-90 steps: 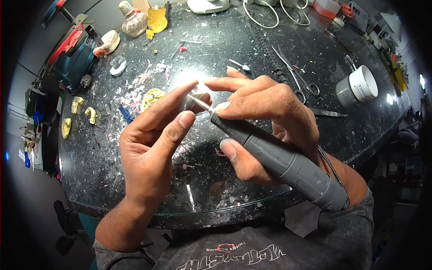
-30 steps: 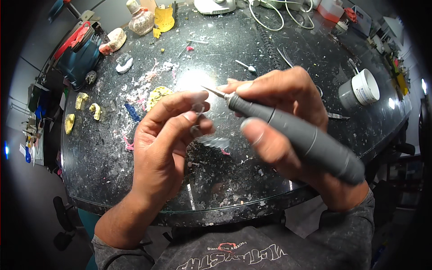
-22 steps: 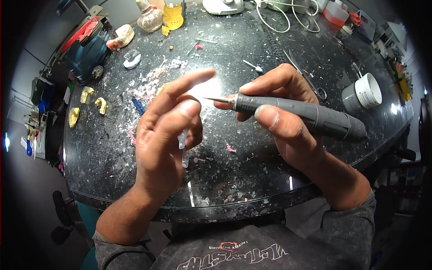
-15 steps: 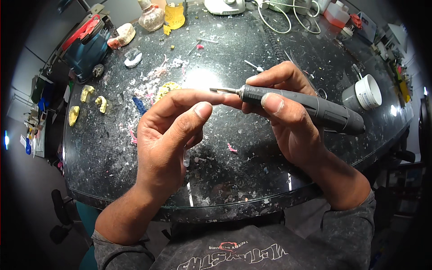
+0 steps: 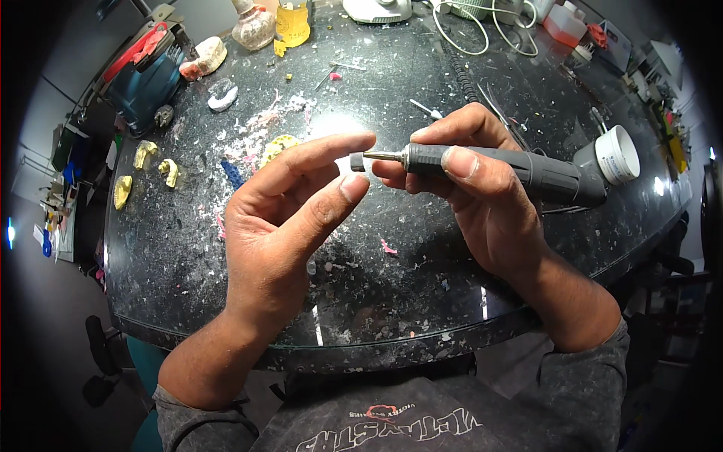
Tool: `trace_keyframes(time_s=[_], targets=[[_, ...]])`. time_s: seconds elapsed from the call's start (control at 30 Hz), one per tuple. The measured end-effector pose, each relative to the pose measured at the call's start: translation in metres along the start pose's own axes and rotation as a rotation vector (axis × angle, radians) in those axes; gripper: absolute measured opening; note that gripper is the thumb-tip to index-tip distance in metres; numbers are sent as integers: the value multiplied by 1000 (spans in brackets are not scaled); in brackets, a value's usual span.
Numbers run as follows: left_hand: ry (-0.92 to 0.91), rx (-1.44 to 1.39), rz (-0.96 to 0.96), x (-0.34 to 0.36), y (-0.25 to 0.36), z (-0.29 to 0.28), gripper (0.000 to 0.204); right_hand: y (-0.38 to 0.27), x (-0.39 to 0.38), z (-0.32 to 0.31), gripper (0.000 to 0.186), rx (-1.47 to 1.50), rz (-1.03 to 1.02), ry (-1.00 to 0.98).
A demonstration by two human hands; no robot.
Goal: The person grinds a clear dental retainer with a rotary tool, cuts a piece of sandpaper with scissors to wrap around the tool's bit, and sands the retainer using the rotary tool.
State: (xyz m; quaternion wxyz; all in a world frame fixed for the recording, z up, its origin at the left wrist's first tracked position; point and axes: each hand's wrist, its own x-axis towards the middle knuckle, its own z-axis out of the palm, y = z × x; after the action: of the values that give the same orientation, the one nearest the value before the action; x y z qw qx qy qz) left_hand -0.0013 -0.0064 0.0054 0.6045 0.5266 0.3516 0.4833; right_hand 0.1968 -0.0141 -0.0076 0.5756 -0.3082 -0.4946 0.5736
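As bright light pools on a dark, debris-flecked worktop (image 5: 376, 297), a person's right hand (image 5: 493, 207) grips a grey handpiece (image 5: 535, 173), fingers closed around its body with the thumb lying along the near side. The tool is raised above the worktop in front of the person, its long axis running nearly level from left to right, the rear end slightly lower in view. Its slim metal shank (image 5: 385, 156) points left, toward the left hand (image 5: 263, 222), and a small dark grey cylinder (image 5: 357, 162) sits at the tip, between the left forefinger and thumb. Those two are parted, apparently just clear of the cylinder. A sliver of clear material (image 5: 311, 266) shows beside the left palm; whether the curled fingers hold it, one cannot tell.

Pink and white shavings (image 5: 252, 132) litter the worktop beyond the left hand, near a blue mesh strip (image 5: 232, 175). Three small yellow pieces (image 5: 169, 174) lie farther left, while a white tub (image 5: 620, 154) stands at right.
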Motion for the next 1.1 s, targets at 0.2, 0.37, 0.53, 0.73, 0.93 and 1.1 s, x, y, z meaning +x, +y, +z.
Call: trace_keyframes(time_s=[0.2, 0.37, 0.53, 0.73, 0.93, 1.1], targets=[[7, 165, 231, 2, -12, -4, 36, -2, -1, 3, 33, 7, 13, 24], [104, 338, 374, 0, -9, -3, 20, -1, -2, 3, 33, -32, 33, -34], [56, 72, 27, 7, -3, -10, 16, -5, -6, -5, 24, -407, -137, -118], [77, -231, -179, 9, 0, -14, 21, 4, 7, -1, 30, -741, -801, -248], [39, -282, -176, 10, 1, -15, 23, 5, 1, 9, 32, -961, -957, -139], [244, -284, -142, 32, -8, -40, 22, -9, -9, 16, 22, -1036, -1209, -52]])
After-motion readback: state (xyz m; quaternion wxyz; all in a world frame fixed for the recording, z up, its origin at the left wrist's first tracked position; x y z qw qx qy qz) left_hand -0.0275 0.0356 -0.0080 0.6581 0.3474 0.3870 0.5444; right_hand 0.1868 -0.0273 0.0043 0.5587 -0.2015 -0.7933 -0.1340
